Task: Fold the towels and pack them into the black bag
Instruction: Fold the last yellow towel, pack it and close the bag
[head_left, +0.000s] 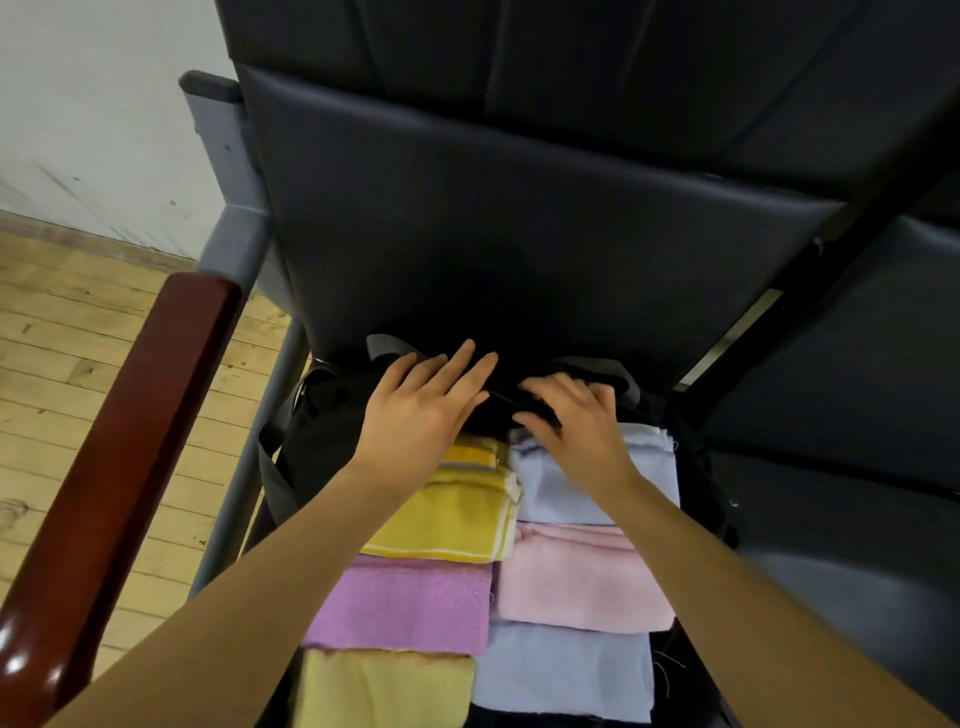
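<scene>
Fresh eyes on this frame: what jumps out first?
The folded towels, laid in two columns in the open black bag at bottom centre: yellow striped towel, purple towel and plain yellow towel on the left, pink towel between two pale blue ones on the right. Above them, the left hand rests flat and the right hand curls round the bag's black far edge.

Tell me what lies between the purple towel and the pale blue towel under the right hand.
The pink towel lies there diagonally, shown in the head view.
</scene>
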